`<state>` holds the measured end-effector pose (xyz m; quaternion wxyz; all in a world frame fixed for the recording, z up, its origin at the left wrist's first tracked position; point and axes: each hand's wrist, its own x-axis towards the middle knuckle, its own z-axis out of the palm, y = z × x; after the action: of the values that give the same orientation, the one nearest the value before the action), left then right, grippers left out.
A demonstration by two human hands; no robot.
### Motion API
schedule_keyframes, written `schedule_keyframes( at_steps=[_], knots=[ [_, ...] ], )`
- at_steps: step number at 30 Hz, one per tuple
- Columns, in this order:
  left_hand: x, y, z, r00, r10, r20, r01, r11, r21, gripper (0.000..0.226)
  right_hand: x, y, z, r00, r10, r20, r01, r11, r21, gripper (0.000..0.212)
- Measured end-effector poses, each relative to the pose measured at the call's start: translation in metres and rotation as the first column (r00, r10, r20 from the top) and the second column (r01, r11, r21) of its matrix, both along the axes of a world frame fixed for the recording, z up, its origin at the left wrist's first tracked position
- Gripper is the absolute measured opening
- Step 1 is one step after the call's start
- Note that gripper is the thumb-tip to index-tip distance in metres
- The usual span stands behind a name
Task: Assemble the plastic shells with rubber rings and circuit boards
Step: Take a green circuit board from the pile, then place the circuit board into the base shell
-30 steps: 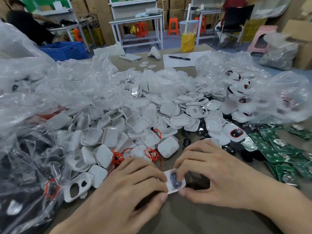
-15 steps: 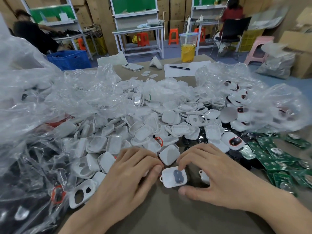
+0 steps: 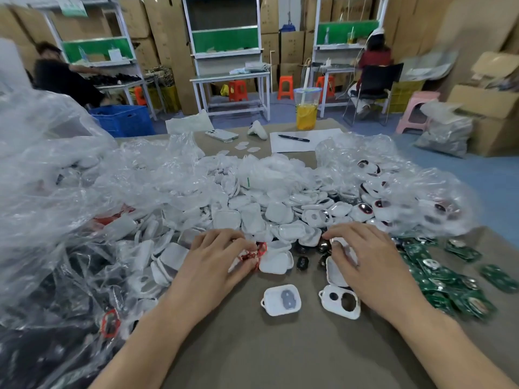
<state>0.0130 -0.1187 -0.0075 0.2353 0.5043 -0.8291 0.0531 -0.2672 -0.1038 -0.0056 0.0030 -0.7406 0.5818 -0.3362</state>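
Two shells (image 3: 282,300) lie on the worktop (image 3: 280,349) near you, likely staged for fitting. Your left hand (image 3: 224,256) pinches red rubber rings (image 3: 252,255); your right hand (image 3: 365,265) curls over the pile (image 3: 252,217), grip unclear.

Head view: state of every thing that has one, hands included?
Left hand: fingers curled on red rubber rings.
Right hand: fingers bent over the shell pile; grip unclear.
Shell with grey insert: open side up, on table, untouched.
Two-hole shell: flat on table, beside right hand.
Drink cup: upright, lidded, partly full.
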Motion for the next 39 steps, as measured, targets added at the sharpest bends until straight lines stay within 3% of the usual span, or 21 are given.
schedule_keyframes(
  at_steps=[6, 12, 17, 21, 25, 30, 37, 39],
  knots=[
    [0.002, 0.001, -0.004, 0.999, -0.011, -0.044, 0.011, 1.0, 0.0, 0.036, -0.003, 0.001, -0.004, 0.998, -0.064, -0.018, 0.066, 0.996, 0.067, 0.022],
    [0.004, -0.003, -0.005, 0.993, -0.026, -0.112, 0.031, 0.998, 0.045, 0.037, -0.005, 0.007, 0.002, 0.97, -0.244, 0.004, 0.243, 0.962, -0.123, 0.02],
    [0.003, -0.003, -0.004, 0.988, -0.033, -0.149, 0.04, 0.998, 0.039, 0.037, -0.016, 0.027, 0.003, 0.819, -0.573, -0.015, 0.573, 0.819, 0.017, 0.025],
    [0.001, 0.001, -0.003, 0.987, -0.025, -0.157, 0.031, 0.999, 0.036, 0.029, -0.027, 0.043, 0.0, 0.702, -0.702, -0.12, 0.712, 0.694, 0.108, 0.036],
    [-0.001, 0.003, -0.002, 0.987, 0.004, -0.161, 0.003, 0.999, 0.046, 0.013, -0.03, 0.048, 0.0, 0.69, -0.709, -0.145, 0.72, 0.656, 0.225, 0.044],
    [-0.002, 0.006, -0.001, 0.986, 0.009, -0.164, -0.003, 0.999, 0.038, 0.01, -0.032, 0.051, -0.001, 0.706, -0.694, -0.141, 0.707, 0.678, 0.2, 0.04],
    [-0.001, 0.007, -0.001, 0.985, 0.005, -0.174, 0.002, 0.999, 0.037, 0.011, -0.035, 0.051, 0.002, 0.796, -0.603, -0.046, 0.602, 0.783, 0.16, 0.041],
    [-0.001, 0.007, -0.001, 0.984, 0.005, -0.176, 0.002, 0.999, 0.042, 0.025, -0.034, 0.05, 0.003, 0.81, -0.586, 0.015, 0.579, 0.803, 0.14, 0.04]
  ],
)
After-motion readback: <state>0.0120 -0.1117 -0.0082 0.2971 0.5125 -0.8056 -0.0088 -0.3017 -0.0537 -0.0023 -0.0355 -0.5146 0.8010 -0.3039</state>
